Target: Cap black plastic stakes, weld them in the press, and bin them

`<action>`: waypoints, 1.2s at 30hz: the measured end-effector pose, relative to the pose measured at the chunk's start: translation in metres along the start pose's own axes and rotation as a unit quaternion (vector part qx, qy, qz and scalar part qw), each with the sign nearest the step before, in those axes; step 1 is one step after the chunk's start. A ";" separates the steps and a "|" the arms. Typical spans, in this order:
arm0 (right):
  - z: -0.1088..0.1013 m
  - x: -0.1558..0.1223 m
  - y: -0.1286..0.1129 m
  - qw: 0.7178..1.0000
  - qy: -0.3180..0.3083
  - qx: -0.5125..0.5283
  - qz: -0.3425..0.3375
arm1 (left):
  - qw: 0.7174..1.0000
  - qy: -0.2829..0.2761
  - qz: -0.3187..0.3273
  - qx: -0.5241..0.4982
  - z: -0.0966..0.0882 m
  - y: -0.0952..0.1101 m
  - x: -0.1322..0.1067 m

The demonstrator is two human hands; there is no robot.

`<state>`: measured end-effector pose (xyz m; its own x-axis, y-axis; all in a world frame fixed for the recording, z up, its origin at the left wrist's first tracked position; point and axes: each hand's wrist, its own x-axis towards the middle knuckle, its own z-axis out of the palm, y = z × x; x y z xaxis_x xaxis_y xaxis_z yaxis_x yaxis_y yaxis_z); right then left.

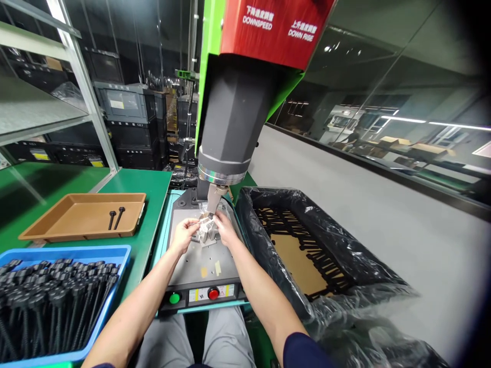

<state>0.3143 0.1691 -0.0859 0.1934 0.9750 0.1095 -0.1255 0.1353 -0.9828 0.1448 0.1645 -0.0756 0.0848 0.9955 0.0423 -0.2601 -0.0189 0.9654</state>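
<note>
Both my hands reach to the metal fixture (207, 234) under the press machine's horn (213, 197). My left hand (184, 232) pinches a small clear plastic piece (203, 220) at the fixture's left side. My right hand (223, 227) has its fingers closed on the same piece from the right. The piece sits directly below the horn tip. The grey base plate (199, 255) carries the fixture.
A green button (175, 298) and a red button (213, 293) sit on the machine's front panel. A blue bin (115, 255) of several black rods is at the left, a brown tray (57, 225) with two rods behind it. A bag-lined box (307, 240) with rods stands right.
</note>
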 end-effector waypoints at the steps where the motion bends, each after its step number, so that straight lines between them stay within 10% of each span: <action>1: -0.004 -0.002 0.004 1.000 0.004 0.028 0.009 | 1.000 0.000 0.001 0.003 0.000 -0.001 0.000; 14: -0.044 -0.044 0.046 0.987 -0.012 0.049 0.154 | 1.000 0.001 0.004 0.022 -0.001 -0.010 0.003; 24: -0.047 -0.079 0.024 0.988 -0.040 0.078 0.131 | 0.997 -0.060 0.017 -0.038 -0.002 0.007 -0.002; 30: -0.049 -0.114 0.035 0.986 -0.092 -0.038 0.137 | 0.999 0.011 -0.038 0.006 -0.021 0.003 -0.018; 36: -0.103 -0.178 0.066 0.941 0.144 -0.302 -0.056 | 0.951 0.185 0.050 0.244 -0.070 -0.030 -0.096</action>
<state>0.3721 -0.0133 -0.1860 0.4384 0.8609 0.2582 0.4710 0.0247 -0.8818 0.0776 0.0757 -0.1270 -0.2850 0.9493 0.1330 0.2353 -0.0653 0.9697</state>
